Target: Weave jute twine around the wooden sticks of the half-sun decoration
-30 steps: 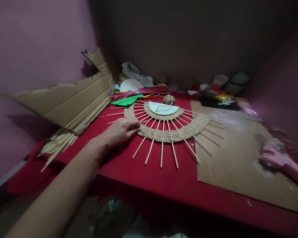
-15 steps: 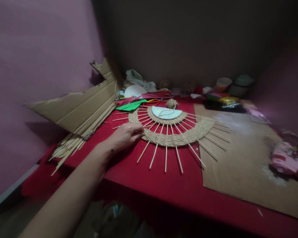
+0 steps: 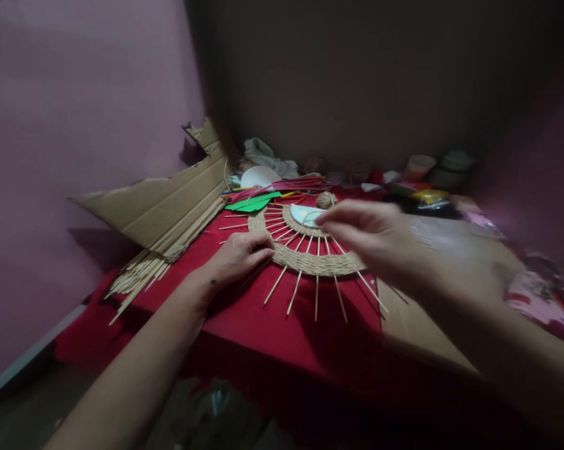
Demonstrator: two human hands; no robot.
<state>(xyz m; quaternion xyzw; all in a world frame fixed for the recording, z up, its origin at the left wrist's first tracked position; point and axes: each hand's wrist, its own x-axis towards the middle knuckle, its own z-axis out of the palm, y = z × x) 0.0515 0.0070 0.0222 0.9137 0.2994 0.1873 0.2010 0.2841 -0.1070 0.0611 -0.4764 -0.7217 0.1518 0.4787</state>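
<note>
A half-round weaving [image 3: 315, 265] of twine on thin sticks lies on the red cloth, its sticks fanning toward me. My left hand [image 3: 244, 253] is closed on the left part of its woven outer band, thumb and fingers together. Over the pale blue half disc [image 3: 305, 214] at its centre, my right hand [image 3: 370, 228] has thumb and forefinger pinched at a strand of twine [image 3: 296, 233]. That strand crosses the disc, and behind it sits a ball of twine [image 3: 326, 199]. My right hand and forearm hide the weaving's right side.
Cut cardboard [image 3: 164, 203] leans at the left wall above a bundle of sticks [image 3: 138, 278]. Green sheets [image 3: 251, 203] and pink pipe-cleaner-like strips [image 3: 305, 183] lie behind. At right are a brown board [image 3: 417, 328], a pink glue gun [image 3: 528, 297] and a cup [image 3: 419, 167].
My right hand has come in from the right and reached the twine over the disc. My left hand stays on the woven band. The view has shifted slightly.
</note>
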